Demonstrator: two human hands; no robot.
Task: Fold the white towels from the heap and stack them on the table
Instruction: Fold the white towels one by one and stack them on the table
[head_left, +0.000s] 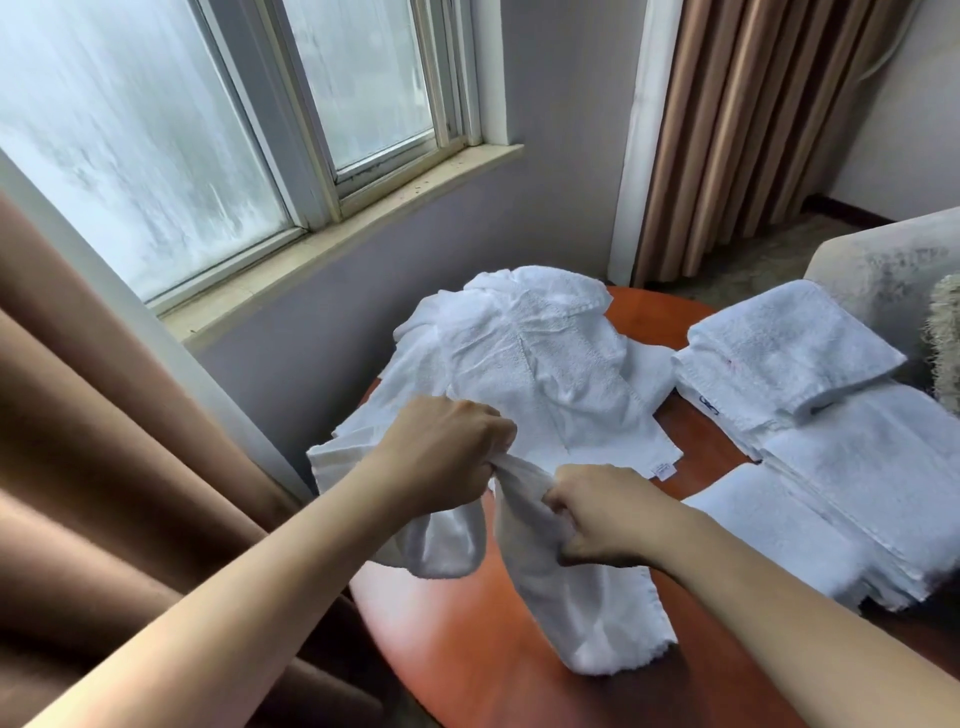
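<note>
Both the left hand (447, 457) and the right hand (602, 514) have their fingers curled tight on a bunched white towel (582, 613) that hangs onto the round wooden table (467, 649), in front of the heap (530, 358) and left of what seems a folded stack (841, 467).

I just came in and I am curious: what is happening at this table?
A person is folding white towels. The left grip and the right grip both clutch one crumpled towel, held over the round wooden table. The unfolded heap lies behind it; the folded stack sits to the right.
</note>
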